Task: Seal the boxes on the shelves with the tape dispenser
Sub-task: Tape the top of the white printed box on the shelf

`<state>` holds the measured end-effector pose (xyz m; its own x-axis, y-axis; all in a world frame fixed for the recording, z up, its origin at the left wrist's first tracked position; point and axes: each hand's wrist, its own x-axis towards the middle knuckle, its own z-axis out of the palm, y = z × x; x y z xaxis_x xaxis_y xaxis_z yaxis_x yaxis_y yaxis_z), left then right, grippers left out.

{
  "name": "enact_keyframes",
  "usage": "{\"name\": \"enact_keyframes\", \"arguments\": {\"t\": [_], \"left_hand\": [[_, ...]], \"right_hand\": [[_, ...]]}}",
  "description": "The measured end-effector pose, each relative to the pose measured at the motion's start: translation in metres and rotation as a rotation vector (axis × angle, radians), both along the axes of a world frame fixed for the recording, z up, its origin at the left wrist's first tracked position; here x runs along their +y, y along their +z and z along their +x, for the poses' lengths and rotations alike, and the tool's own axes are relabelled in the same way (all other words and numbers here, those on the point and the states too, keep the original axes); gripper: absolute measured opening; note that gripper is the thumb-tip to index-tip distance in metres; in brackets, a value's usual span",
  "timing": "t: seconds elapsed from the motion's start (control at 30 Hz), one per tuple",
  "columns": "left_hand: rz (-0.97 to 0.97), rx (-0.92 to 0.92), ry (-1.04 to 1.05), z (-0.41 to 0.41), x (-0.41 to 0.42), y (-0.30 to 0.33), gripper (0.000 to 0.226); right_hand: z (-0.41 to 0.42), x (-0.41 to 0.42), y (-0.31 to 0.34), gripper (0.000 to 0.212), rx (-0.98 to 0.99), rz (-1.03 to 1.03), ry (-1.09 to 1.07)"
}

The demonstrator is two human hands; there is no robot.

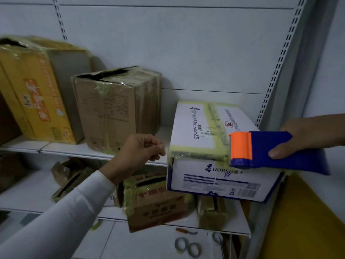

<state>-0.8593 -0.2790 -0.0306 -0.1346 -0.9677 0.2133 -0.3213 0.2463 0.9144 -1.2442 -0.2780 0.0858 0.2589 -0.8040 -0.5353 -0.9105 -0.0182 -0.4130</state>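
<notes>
The white box [214,146] is sitting at our shelf [78,149] edge, its taped seam running away from us. Our right hand [306,135] is gripping the tape dispenser [270,152] at that seam's near end; our left hand [140,152] is hanging curled, holding nothing, beside the box.

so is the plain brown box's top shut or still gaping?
Gaping. The brown box on the upper shelf shows a dark, jagged gap along its top front edge, despite yellowish tape wrapped over the sides.
</notes>
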Motion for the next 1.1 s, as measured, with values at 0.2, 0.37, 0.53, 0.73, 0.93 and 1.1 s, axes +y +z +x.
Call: {"name": "enact_keyframes", "arguments": {"t": [0.2, 0.37, 0.53, 0.73, 0.93, 1.1], "left_hand": [[-0.011, 0.010, 0.040, -0.008, 0.000, -0.018, 0.008], [-0.070, -0.273, 0.205, -0.011, 0.001, -0.031, 0.051], [-0.429, -0.218, 0.040, -0.014, 0.003, -0.020, 0.017], [-0.589, -0.503, -0.074, -0.021, 0.001, -0.031, 0.033], [-0.710, -0.666, -0.022, -0.028, -0.003, 0.003, 0.055], [-0.770, -1.042, -0.249, -0.081, -0.013, 0.011, 0.067]], "right_hand": [[0.006, 0.004, -0.001, 0.047, -0.001, 0.003, -0.003], [0.011, 0.010, 0.001, 0.041, 0.001, -0.002, 0.008], [0.017, 0.016, 0.002, 0.032, -0.010, -0.016, -0.004], [0.020, 0.024, 0.002, 0.033, -0.026, -0.046, -0.035], [0.025, 0.028, 0.003, 0.028, -0.038, -0.068, -0.035], [0.031, 0.027, 0.004, 0.036, -0.004, -0.077, -0.026]]}}
